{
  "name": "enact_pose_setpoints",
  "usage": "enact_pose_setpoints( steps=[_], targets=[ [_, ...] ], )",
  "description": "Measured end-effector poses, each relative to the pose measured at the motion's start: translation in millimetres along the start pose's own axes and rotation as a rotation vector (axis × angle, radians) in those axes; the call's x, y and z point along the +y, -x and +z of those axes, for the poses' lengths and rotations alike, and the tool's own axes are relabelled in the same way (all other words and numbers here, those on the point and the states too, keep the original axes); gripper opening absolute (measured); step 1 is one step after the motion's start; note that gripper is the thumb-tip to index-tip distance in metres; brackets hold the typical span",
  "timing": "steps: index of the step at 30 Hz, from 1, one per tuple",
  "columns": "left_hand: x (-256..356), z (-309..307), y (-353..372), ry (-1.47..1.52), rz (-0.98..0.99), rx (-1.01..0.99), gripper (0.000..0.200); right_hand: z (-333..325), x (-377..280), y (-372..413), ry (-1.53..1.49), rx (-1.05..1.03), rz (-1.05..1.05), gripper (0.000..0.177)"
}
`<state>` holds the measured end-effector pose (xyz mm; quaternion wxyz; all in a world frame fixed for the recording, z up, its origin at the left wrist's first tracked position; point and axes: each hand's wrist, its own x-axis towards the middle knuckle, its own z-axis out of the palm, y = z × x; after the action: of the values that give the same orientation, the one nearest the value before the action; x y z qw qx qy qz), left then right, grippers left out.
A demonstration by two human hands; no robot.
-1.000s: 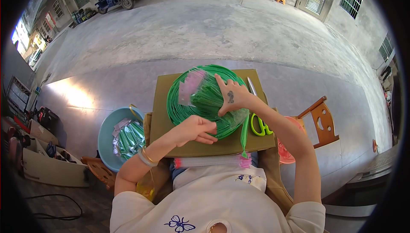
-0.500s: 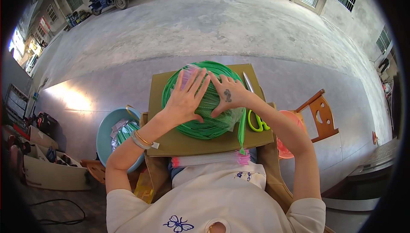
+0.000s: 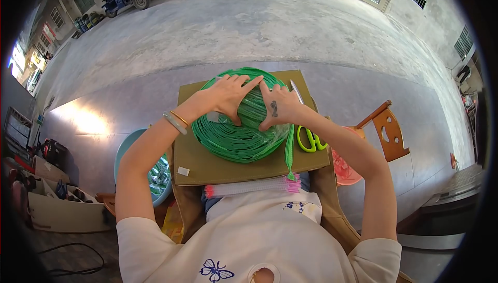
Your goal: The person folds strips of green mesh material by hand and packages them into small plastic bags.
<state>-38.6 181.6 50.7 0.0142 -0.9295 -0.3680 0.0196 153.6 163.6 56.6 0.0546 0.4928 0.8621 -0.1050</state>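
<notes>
Both palms are spread flat, left hand (image 3: 225,96) and right hand (image 3: 277,107), fingertips almost meeting on the clear bag (image 3: 252,110) inside the green coil (image 3: 233,142), centre frame on the cardboard (image 3: 207,167). I'd press evenly, middle outward (scissors (image 3: 309,138) sit just right), so the coil doesn't slide.

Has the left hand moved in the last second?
Yes. The left hand went from the near edge of the green coil to its far side, now spread beside the right hand.
</notes>
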Motion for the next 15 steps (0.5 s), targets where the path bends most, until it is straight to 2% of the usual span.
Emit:
enact_pose_setpoints(
  steps=[6, 12, 15],
  targets=[
    [0, 6, 2, 0.033, -0.024, -0.01, 0.105, 6, -4, -1, -0.014, 0.067, -0.009, 0.091],
    [2, 8, 17, 0.018, -0.056, 0.17, 0.092, -9, -6, 0, -0.01, 0.062, -0.106, 0.086],
    [21, -21, 34, -0.019, -0.208, 0.246, 0.094, -40, -9, 3, 0.054, 0.109, -0.251, 0.082]
  ],
)
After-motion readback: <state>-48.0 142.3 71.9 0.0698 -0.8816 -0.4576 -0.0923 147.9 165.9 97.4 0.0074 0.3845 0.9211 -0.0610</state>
